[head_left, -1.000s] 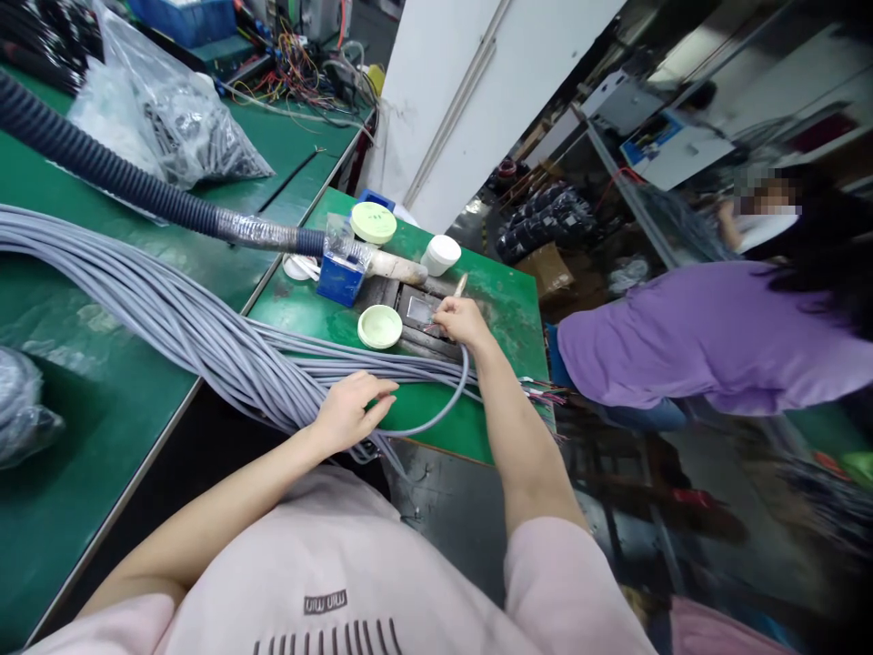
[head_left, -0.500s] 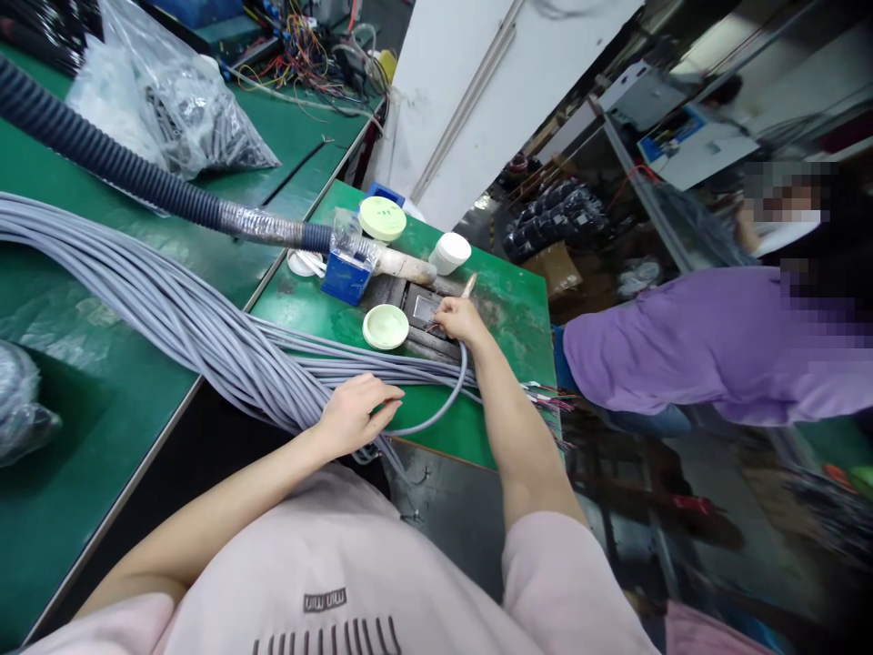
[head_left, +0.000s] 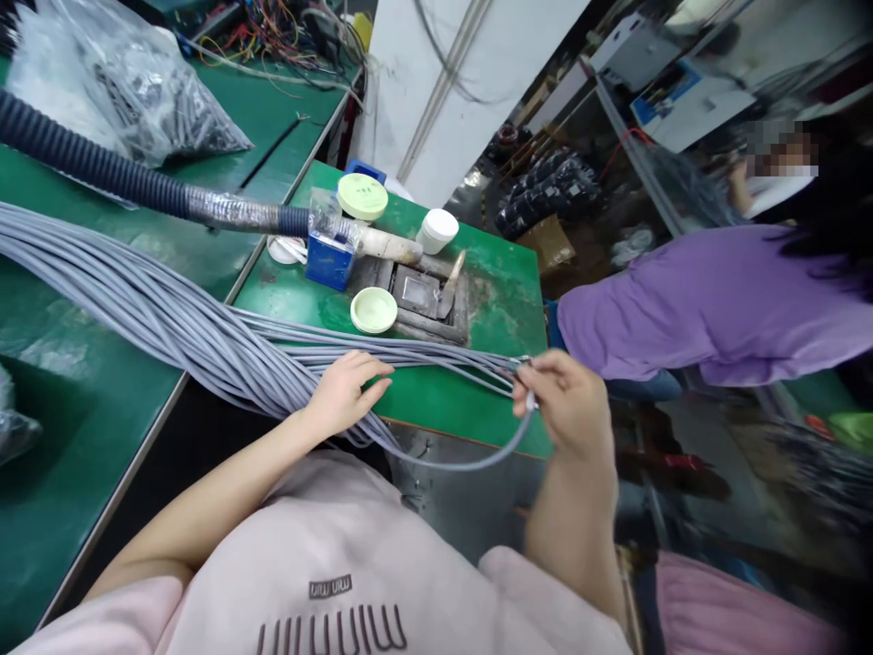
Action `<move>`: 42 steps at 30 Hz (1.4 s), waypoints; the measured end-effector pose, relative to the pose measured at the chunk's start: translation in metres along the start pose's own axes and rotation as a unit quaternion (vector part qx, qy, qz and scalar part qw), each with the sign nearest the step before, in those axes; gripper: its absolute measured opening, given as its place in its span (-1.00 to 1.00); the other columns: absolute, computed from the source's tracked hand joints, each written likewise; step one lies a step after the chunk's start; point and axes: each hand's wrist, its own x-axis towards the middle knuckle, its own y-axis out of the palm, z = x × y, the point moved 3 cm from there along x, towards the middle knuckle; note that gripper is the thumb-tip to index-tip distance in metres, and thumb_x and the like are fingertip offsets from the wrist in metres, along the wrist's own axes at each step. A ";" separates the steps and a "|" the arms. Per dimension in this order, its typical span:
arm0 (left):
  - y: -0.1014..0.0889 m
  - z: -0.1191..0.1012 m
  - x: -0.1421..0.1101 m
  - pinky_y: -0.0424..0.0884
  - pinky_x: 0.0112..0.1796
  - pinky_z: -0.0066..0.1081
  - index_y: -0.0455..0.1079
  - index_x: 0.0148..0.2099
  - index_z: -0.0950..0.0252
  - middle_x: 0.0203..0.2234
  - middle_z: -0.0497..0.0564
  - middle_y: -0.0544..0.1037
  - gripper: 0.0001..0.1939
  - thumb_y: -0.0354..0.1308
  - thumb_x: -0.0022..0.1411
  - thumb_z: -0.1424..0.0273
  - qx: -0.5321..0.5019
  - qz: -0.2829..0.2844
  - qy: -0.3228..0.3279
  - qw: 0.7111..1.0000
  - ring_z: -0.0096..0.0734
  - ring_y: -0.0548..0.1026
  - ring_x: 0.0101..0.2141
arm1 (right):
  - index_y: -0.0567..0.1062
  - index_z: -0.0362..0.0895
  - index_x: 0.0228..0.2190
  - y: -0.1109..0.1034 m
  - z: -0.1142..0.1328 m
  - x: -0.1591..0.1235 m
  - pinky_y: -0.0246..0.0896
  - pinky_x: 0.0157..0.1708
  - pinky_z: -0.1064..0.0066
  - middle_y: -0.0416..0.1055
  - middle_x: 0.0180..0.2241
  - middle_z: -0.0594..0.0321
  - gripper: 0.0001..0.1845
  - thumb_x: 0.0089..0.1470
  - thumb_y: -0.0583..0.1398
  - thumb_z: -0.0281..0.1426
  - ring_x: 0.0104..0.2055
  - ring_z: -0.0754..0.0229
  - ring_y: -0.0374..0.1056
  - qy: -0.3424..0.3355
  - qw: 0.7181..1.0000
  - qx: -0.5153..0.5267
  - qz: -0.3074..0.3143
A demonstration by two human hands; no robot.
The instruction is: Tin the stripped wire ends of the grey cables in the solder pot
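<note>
A thick bundle of grey cables (head_left: 170, 314) runs from the far left across the green bench to the small green table (head_left: 436, 400). My left hand (head_left: 345, 393) rests on the bundle near the table's front edge, fingers curled lightly over it. My right hand (head_left: 566, 405) is closed on the end of one grey cable (head_left: 464, 462), which loops down in front of the table edge. The hand is beside the other cable ends at the table's right side.
A metal pot with a square well (head_left: 417, 293) sits mid-table, with a brush (head_left: 450, 273), a blue box (head_left: 328, 259), pale green lids (head_left: 374, 310), a white jar (head_left: 437, 230) and a black corrugated hose (head_left: 88, 164). A person in purple (head_left: 709, 305) bends at right.
My right hand has pulled back from the metal pot toward the table's right front edge, carrying the cable end with it. The left hand has stayed on the bundle.
</note>
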 end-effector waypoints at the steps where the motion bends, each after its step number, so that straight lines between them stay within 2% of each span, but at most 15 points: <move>1: 0.000 0.000 0.003 0.38 -0.19 -0.28 0.49 -0.13 0.28 -0.26 0.08 0.59 -0.81 0.07 0.30 0.38 0.033 0.018 0.005 0.999 -0.30 0.48 -0.24 | 0.39 -0.09 -0.51 -0.014 -0.011 -0.022 0.24 -0.70 0.44 0.42 -0.69 0.33 -0.72 -0.09 0.30 -0.17 -0.72 0.22 0.34 0.027 0.999 -0.026 -0.002; 5: 0.005 -0.001 0.020 0.30 -0.21 -0.24 0.47 -0.07 0.28 -0.20 0.10 0.57 -0.78 0.08 0.29 0.39 0.178 0.055 0.021 0.982 -0.18 0.43 -0.15 | 0.50 -0.04 -0.53 -0.048 -0.059 -0.092 0.30 -0.63 0.36 0.49 -0.61 0.23 -0.79 -0.15 0.31 -0.17 -0.57 0.09 0.44 0.141 0.965 -0.220 -0.011; 7: 0.012 -0.001 0.030 0.27 -0.24 -0.22 0.45 -0.06 0.30 -0.21 0.13 0.55 -0.77 0.11 0.26 0.38 0.229 0.069 0.024 0.971 -0.12 0.41 -0.15 | 0.55 -0.03 -0.43 -0.044 -0.068 -0.111 0.33 -0.60 0.33 0.52 -0.54 0.20 -0.76 -0.14 0.30 -0.16 -0.53 0.08 0.45 0.159 0.963 -0.212 -0.046; 10: 0.025 -0.001 0.042 0.23 -0.28 -0.20 0.45 -0.16 0.33 -0.28 0.16 0.52 -0.82 0.15 0.23 0.37 0.285 0.088 0.030 0.954 -0.07 0.40 -0.18 | 0.56 -0.08 -0.30 0.001 -0.066 -0.119 0.37 -0.54 0.34 0.55 -0.45 0.17 -0.66 -0.03 0.24 -0.11 -0.52 0.15 0.45 0.158 0.985 -0.053 0.049; 12: 0.029 -0.005 0.046 0.21 -0.28 -0.19 0.45 -0.25 0.34 -0.33 0.17 0.50 -0.87 0.14 0.23 0.38 0.306 0.093 0.038 0.947 -0.07 0.39 -0.21 | 0.56 -0.13 -0.28 0.044 -0.060 -0.114 0.33 -0.59 0.38 0.55 -0.44 0.16 -0.62 0.00 0.24 -0.09 -0.55 0.20 0.43 0.168 0.967 0.075 0.174; 14: 0.026 -0.014 0.045 0.19 -0.29 -0.20 0.43 -0.29 0.35 -0.35 0.16 0.49 -0.87 0.11 0.26 0.39 0.308 0.094 0.048 0.946 -0.09 0.39 -0.24 | 0.52 -0.13 -0.21 0.078 -0.057 -0.103 0.29 -0.65 0.42 0.56 -0.38 0.13 -0.55 -0.05 0.28 -0.08 -0.56 0.20 0.44 0.198 0.935 0.187 0.228; 16: 0.016 -0.026 0.038 0.18 -0.30 -0.21 0.42 -0.27 0.34 -0.36 0.13 0.48 -0.84 0.07 0.30 0.38 0.294 0.090 0.057 0.950 -0.13 0.38 -0.25 | 0.47 -0.10 -0.11 0.091 -0.055 -0.086 0.31 -0.64 0.42 0.57 -0.28 0.10 -0.49 -0.05 0.28 -0.06 -0.52 0.18 0.47 0.194 0.922 0.281 0.180; 19: -0.006 -0.044 0.018 0.18 -0.30 -0.24 0.40 -0.25 0.31 -0.35 0.08 0.47 -0.81 0.02 0.34 0.34 0.244 0.095 0.062 0.963 -0.20 0.36 -0.28 | 0.44 -0.07 -0.10 0.076 -0.046 -0.061 0.27 -0.66 0.46 0.56 -0.26 0.12 -0.49 -0.02 0.24 -0.04 -0.50 0.20 0.46 0.122 0.923 0.366 0.008; 22: -0.019 -0.049 -0.003 0.18 -0.31 -0.29 0.41 -0.25 0.30 -0.37 0.04 0.46 -0.82 0.04 0.33 0.34 0.171 0.158 0.050 0.971 -0.27 0.35 -0.31 | 0.45 -0.07 -0.11 0.046 -0.024 -0.049 0.13 -0.71 0.51 0.54 -0.42 0.24 -0.56 0.05 0.19 -0.08 -0.63 0.30 0.34 0.012 0.928 0.343 -0.146; 24: -0.022 -0.046 -0.013 0.21 -0.30 -0.32 0.43 -0.27 0.29 -0.40 0.02 0.46 -0.84 0.08 0.31 0.34 0.096 0.199 0.020 0.975 -0.31 0.35 -0.33 | 0.46 -0.08 -0.11 0.037 -0.004 -0.050 0.00 -0.75 0.53 0.45 -0.57 0.33 -0.62 0.12 0.14 -0.13 -0.73 0.37 0.17 -0.052 0.946 0.270 -0.174; 28: -0.024 -0.036 -0.018 0.31 -0.31 -0.41 0.48 -0.16 0.30 -0.43 -0.02 0.46 -0.78 0.19 0.22 0.27 -0.189 0.161 -0.130 0.960 -0.43 0.40 -0.39 | 0.51 -0.14 -0.12 0.062 0.025 -0.062 -0.02 -0.71 0.51 0.30 -0.72 0.40 -0.66 0.19 0.10 -0.23 -0.73 0.36 0.10 -0.085 0.994 0.053 0.039; 32: -0.029 -0.030 -0.013 0.35 -0.32 -0.43 0.52 -0.18 0.34 -0.45 -0.02 0.51 -0.63 0.31 0.06 0.17 -0.413 -0.001 -0.258 0.873 -0.46 0.42 -0.43 | 0.52 -0.16 -0.12 0.098 0.029 -0.079 0.12 -0.58 0.50 0.32 -0.68 0.38 -0.67 0.22 0.05 -0.31 -0.65 0.33 0.23 -0.126 0.963 -0.063 0.231; 36: -0.027 -0.026 -0.012 0.34 -0.34 -0.47 0.54 -0.35 0.34 -0.49 -0.03 0.54 -0.68 0.37 -0.05 0.17 -0.474 -0.066 -0.304 0.824 -0.51 0.41 -0.46 | 0.51 -0.16 -0.12 0.111 0.023 -0.087 0.12 -0.54 0.49 0.34 -0.65 0.37 -0.67 0.24 0.03 -0.30 -0.63 0.32 0.26 -0.147 0.941 -0.092 0.292; 39: -0.018 -0.028 -0.015 0.32 -0.37 -0.49 0.50 -0.43 0.35 -0.54 -0.05 0.50 -0.69 0.35 -0.02 0.18 -0.476 -0.037 -0.293 0.829 -0.53 0.39 -0.49 | 0.52 -0.16 -0.19 0.113 0.020 -0.087 0.12 -0.54 0.50 0.36 -0.65 0.37 -0.70 0.21 0.07 -0.28 -0.62 0.32 0.27 -0.147 0.941 -0.073 0.296; 42: -0.005 -0.034 -0.016 0.29 -0.41 -0.49 0.44 -0.50 0.36 -0.58 -0.07 0.46 -0.69 0.32 0.02 0.20 -0.454 0.015 -0.275 0.848 -0.54 0.36 -0.51 | 0.51 -0.14 -0.38 0.114 0.018 -0.082 0.11 -0.55 0.50 0.36 -0.67 0.36 -0.72 0.19 0.08 -0.24 -0.62 0.31 0.27 -0.135 0.966 -0.043 0.217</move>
